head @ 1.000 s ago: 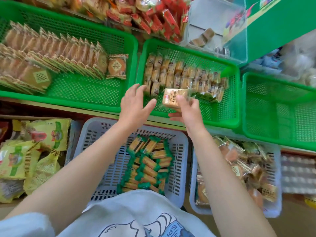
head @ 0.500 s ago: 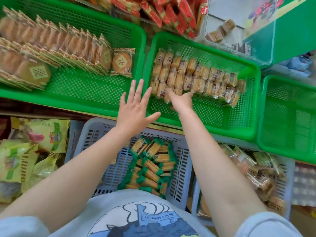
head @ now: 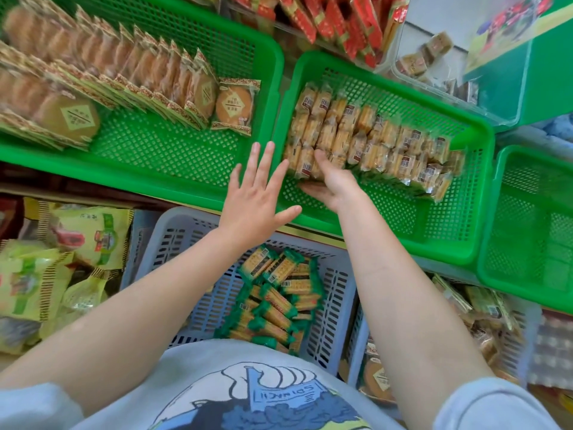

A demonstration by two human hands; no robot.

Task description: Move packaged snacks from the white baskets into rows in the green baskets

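Observation:
Small cracker packs (head: 366,135) stand in rows in the middle green basket (head: 434,218). My right hand (head: 333,184) is inside that basket at the near left end of the rows. Its fingers reach onto the packs and the thumb sticks out to the left; the fingertips are partly hidden among the wrappers. My left hand (head: 257,197) hovers flat with spread fingers over the rim between the middle and the left green basket (head: 161,159), holding nothing. Below it, green-wrapped cracker packs (head: 276,302) lie piled in a white basket (head: 192,243).
Round cake packs (head: 130,66) fill rows in the left green basket. A third green basket (head: 527,231) stands at the right. A second white basket (head: 359,333) holds mixed packs (head: 483,308). Yellow bags (head: 40,274) lie at left, red packs (head: 335,23) and a clear bin (head: 440,91) behind.
My right hand carried a cracker pack up into the middle green basket and set it at the rows' near end. My left hand spread open and drifted slightly forward.

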